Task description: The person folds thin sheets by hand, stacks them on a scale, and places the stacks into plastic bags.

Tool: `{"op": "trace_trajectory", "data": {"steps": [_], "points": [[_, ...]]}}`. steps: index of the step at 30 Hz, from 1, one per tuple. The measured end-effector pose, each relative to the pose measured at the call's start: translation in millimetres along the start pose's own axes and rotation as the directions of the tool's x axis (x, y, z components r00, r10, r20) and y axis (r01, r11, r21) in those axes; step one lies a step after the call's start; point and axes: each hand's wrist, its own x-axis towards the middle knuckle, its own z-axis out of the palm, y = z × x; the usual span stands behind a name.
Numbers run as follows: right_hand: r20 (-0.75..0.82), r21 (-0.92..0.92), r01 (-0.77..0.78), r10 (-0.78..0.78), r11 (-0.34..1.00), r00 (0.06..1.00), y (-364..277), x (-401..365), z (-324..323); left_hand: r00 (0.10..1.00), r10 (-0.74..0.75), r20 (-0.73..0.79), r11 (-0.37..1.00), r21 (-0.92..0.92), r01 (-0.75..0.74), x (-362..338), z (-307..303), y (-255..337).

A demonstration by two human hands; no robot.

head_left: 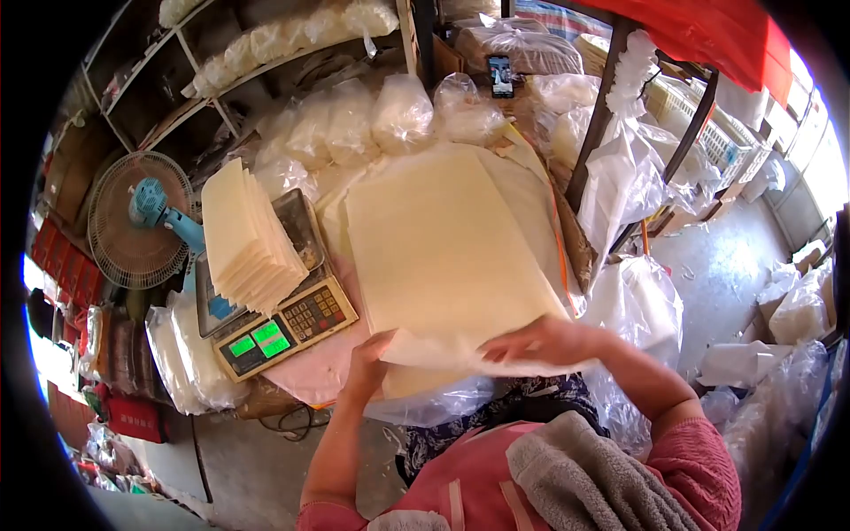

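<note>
A large stack of thin, cream-coloured sheets (443, 239) lies in front of me on the table. Its near edge curls up toward my body. At the near left corner, my left hand (363, 365) is closed on the edge of the top sheet, thumb on the upper side. My right hand (544, 341) rests over the near right part of the same edge, its fingers stretched to the left and touching the sheet. Left of the stack, a folded pile of similar sheets (248, 239) stands on a digital scale (288, 327) with a lit green display.
Clear plastic bags with pale contents (403, 115) line the table's back. A phone (500, 77) stands among them. To the left is a fan (142, 219). A plastic-wrapped post (620, 168) rises at the right, and more bags (637, 305) hang below it.
</note>
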Motion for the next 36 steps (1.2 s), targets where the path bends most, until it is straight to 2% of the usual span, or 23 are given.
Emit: {"op": "trace_trajectory", "data": {"steps": [1, 2, 3, 4, 5, 8, 10, 11, 12, 13, 14, 15, 16, 17, 18, 20, 21, 23, 26, 29, 32, 34, 36], "points": [[-0.123, 0.029, 0.272, -0.267, 0.962, 0.956, 46.6, 1.9, -15.4, 0.998, -0.044, 0.033, 0.998, -0.045, 0.045, -0.6, -4.6, -0.2], [-0.26, -0.125, 0.193, -0.219, 0.973, 0.94, 43.3, -6.8, -30.9, 0.993, -0.091, 0.068, 0.991, -0.09, 0.097, -1.6, -12.2, -3.0], [-0.338, -0.25, -0.049, -0.04, 0.967, 0.94, 48.4, -13.6, -44.2, 0.984, -0.142, 0.106, 0.978, -0.136, 0.156, -3.7, -15.9, -3.3], [-0.286, -0.281, 0.076, -0.159, 0.957, 0.945, 70.2, -17.1, -56.3, 0.974, -0.204, 0.101, 0.951, -0.216, 0.222, -2.4, -20.4, 12.2], [-0.235, -0.295, 0.11, -0.184, 0.949, 0.954, 77.7, -20.3, -60.5, 0.961, -0.249, 0.124, 0.917, -0.289, 0.275, -4.7, -20.5, 11.7], [-0.239, -0.447, 0.144, -0.273, 0.883, 0.932, 100.5, -13.2, -50.6, 0.921, -0.346, 0.177, 0.766, -0.514, 0.386, -4.2, -21.3, -0.8], [-0.285, -0.443, 0.205, -0.354, 0.873, 0.891, 133.2, 0.2, -49.1, 0.938, -0.343, -0.052, 0.887, -0.348, 0.305, -0.9, -13.7, -14.1], [-0.433, -0.333, -0.04, -0.115, 0.942, 0.894, 136.6, 5.4, -48.9, 0.934, -0.318, -0.162, 0.929, -0.25, 0.273, 1.2, -11.1, -19.1], [-0.545, -0.187, -0.277, 0.135, 0.943, 0.828, 123.7, 16.3, -46.1, 0.919, -0.365, -0.147, 0.908, -0.276, 0.316, 8.6, -12.7, -23.2], [-0.611, -0.016, -0.486, 0.376, 0.874, 0.697, 115.7, 23.9, -43.8, 0.89, -0.415, -0.187, 0.884, -0.315, 0.346, 14.9, -12.0, -20.7], [-0.663, 0.02, -0.351, 0.276, 0.936, 0.696, 122.2, 30.4, -41.2, 0.857, -0.465, -0.224, 0.858, -0.354, 0.373, 21.1, -8.1, -15.9], [-0.721, -0.01, -0.34, 0.228, 0.94, 0.654, 134.2, 41.6, -37.9, 0.819, -0.513, -0.257, 0.829, -0.395, 0.395, 26.3, -3.4, -12.0], [-0.774, -0.042, -0.331, 0.179, 0.943, 0.608, 144.8, 54.5, -34.2, 0.837, -0.415, -0.357, 0.908, -0.096, 0.409, 30.2, 1.4, -10.5], [-0.82, -0.075, -0.325, 0.127, 0.943, 0.558, 153.8, 62.2, -32.4, 0.859, -0.29, -0.422, 0.89, 0.211, 0.404, 34.0, 6.9, -9.6], [-0.821, -0.07, -0.367, 0.155, 0.927, 0.55, 150.6, 65.1, -32.2, 0.883, -0.152, -0.444, 0.778, 0.497, 0.384, 37.4, 12.1, -7.7], [-0.821, -0.064, -0.448, 0.208, 0.892, 0.532, 142.8, 70.5, -33.7, 0.974, -0.154, -0.168, 0.77, 0.597, 0.225, 43.8, 23.9, -0.8], [-0.81, -0.044, -0.45, 0.232, 0.892, 0.539, 141.5, 71.6, -33.9, 0.987, -0.158, -0.022, 0.766, 0.628, 0.136, 45.3, 28.3, 2.1], [-0.786, -0.006, -0.457, 0.278, 0.89, 0.552, 139.0, 73.1, -35.1, 0.981, -0.191, 0.034, 0.725, 0.678, 0.118, 44.1, 34.1, 5.7], [-0.823, -0.336, -0.47, -0.012, 0.816, 0.568, 106.0, 71.5, -21.1, 0.978, -0.195, 0.069, 0.695, 0.714, 0.088, 43.7, 34.9, 2.3], [-0.657, -0.66, -0.337, -0.3, 0.671, 0.691, 119.1, 84.5, 1.7, 0.987, -0.141, 0.082, 0.695, 0.718, 0.039, 42.6, 32.7, -0.3], [-0.627, -0.707, -0.399, -0.257, 0.584, 0.736, 149.3, 90.4, 24.4, 0.983, -0.026, 0.18, 0.721, 0.685, -0.107, 37.6, 22.0, -16.7], [-0.618, -0.668, -0.428, -0.134, 0.608, 0.774, 140.2, 89.0, 18.6, 0.973, 0.121, 0.199, 0.717, 0.66, -0.224, 37.7, 2.6, -24.0], [-0.579, -0.614, -0.385, -0.061, 0.689, 0.813, 122.2, 92.2, 17.3, 0.986, 0.062, 0.152, 0.755, 0.639, -0.146, 28.9, -21.5, -23.2]]}}
